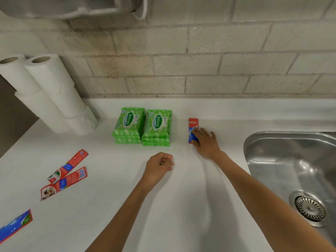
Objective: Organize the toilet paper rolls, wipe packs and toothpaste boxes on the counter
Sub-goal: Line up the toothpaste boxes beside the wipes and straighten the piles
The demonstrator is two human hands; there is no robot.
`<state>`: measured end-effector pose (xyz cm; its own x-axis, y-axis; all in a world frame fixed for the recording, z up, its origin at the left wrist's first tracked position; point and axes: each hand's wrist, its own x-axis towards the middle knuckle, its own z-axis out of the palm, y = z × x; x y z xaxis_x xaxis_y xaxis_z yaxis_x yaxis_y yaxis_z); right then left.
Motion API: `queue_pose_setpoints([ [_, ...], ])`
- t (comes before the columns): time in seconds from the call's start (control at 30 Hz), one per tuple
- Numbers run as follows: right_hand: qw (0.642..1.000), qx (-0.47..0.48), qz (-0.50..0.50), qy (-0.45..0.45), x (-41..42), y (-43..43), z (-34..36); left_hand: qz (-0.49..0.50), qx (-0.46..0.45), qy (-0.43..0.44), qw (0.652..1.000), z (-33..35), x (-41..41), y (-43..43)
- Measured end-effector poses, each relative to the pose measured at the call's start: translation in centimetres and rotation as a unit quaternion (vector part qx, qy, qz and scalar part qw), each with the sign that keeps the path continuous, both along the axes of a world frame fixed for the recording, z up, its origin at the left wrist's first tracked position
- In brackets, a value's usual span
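Note:
Two stacks of green wipe packs (pixel 141 127) stand side by side near the back wall. To their right a red toothpaste box (pixel 192 124) lies flat on the white counter (pixel 109 206), and my right hand (pixel 206 141) rests on its near end, fingers spread over it. My left hand (pixel 160 167) hovers in a loose fist just in front of the wipes, holding nothing I can see. Two more red toothpaste boxes (pixel 67 171) lie crossed at the left, and another box (pixel 15 227) sits at the lower left edge. White toilet paper rolls (pixel 52 95) are stacked in two columns at the far left.
A steel sink (pixel 294 171) with a drain (pixel 309 209) fills the right side. A brick-tiled wall (pixel 200 60) runs along the back. The counter's left edge drops off beside the rolls.

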<state>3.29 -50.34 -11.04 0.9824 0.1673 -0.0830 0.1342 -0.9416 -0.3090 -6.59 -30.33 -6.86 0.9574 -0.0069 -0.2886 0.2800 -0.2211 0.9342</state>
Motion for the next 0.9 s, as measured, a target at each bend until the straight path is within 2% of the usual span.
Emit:
queue_pose_setpoints([
  [0.33, 0.999, 0.035, -0.007, 0.004, -0.4, 0.2, 0.4, -0.006, 0.007, 0.005, 1.000, -0.2, -0.4, 0.4],
  [0.6, 0.981, 0.176, -0.014, -0.076, -4.6, 4.8, 2.7, 0.010, 0.008, -0.011, 1.000, 1.5, -1.0, 2.6],
  [0.9, 0.957, 0.291, -0.021, 0.013, -9.5, 14.4, 4.5, 0.056, 0.067, -0.046, 0.995, 3.0, -3.1, 9.4],
])
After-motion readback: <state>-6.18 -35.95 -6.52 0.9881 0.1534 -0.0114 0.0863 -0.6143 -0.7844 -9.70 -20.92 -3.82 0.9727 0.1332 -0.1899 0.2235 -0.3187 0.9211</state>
